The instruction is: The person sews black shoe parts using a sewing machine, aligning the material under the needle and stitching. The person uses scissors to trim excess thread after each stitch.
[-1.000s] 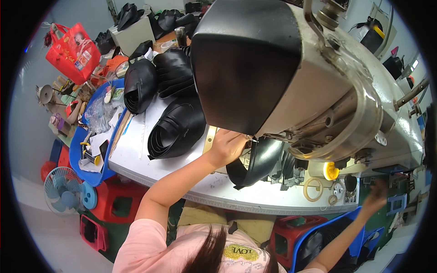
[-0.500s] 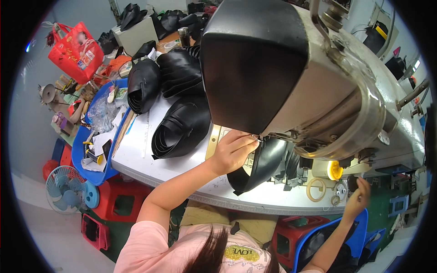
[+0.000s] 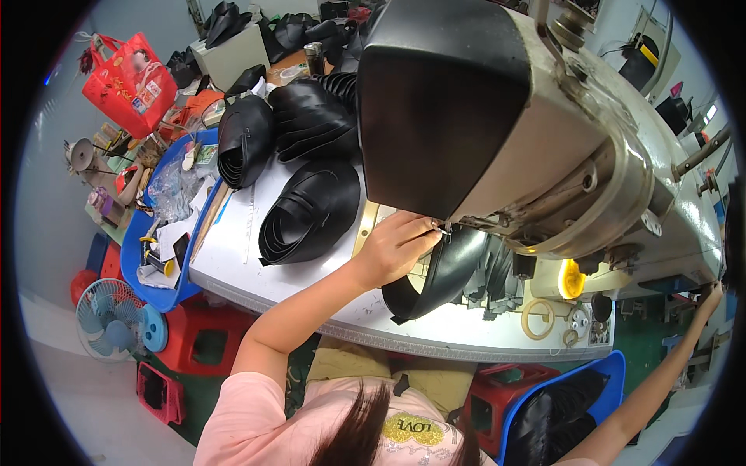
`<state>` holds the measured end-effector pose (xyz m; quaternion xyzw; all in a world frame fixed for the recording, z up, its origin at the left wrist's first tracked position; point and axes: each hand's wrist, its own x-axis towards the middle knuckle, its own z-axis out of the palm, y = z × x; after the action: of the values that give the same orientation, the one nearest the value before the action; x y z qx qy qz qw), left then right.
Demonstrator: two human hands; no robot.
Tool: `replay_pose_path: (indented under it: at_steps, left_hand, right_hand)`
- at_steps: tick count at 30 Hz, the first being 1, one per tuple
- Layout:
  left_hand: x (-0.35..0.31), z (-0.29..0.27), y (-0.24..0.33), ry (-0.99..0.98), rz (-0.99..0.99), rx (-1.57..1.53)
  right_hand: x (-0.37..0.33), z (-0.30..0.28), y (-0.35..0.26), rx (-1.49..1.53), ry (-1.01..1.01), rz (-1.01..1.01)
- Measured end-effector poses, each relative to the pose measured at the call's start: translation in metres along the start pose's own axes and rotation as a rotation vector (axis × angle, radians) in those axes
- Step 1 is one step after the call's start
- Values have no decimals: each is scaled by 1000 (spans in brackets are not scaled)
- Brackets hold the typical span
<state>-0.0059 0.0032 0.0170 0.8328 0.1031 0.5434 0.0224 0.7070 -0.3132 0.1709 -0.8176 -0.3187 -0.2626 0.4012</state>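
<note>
Left hand [image 3: 399,247]: set beneath the black-fronted head of the bulky, off-white metal sewing machine [image 3: 571,147]; thumb and fingers bunched together beside a small bright metal part [image 3: 443,230]; whether they pinch that part or a thread cannot be told. Right hand [image 3: 709,297]: arm stretched out to the machine's far end, hand small and partly lost at the rim of view; its grip cannot be told.

The curved, smooth black leather-like panel [image 3: 451,273] lies under the machine head, just right of the left hand, bent into an open loop near the edge of the white tabletop [image 3: 303,289]; loose dark-grey strips [image 3: 496,287] lie just beside it.

Risks, in judgement: fingertips this near the working point could be struck, should the mechanism turn unexpectedly; the panel, apparently unheld by either palm, could skew through its own springiness; the strips could catch beneath its edge.
</note>
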Motion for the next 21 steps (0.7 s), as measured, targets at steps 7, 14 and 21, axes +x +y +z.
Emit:
replay_pose_path:
  at_steps: [7, 14, 21]
  left_hand:
    - [0, 1, -1, 13, -9, -22]
    - [-4, 14, -14, 49, -53, -93]
    - [2, -13, 9, -32, -37, 115]
  right_hand:
    - [-49, -4, -28, -68, 199, 75]
    - [-203, 5, -192, 71, 342, -205]
    - [-339, 75, -295, 506, -252, -383]
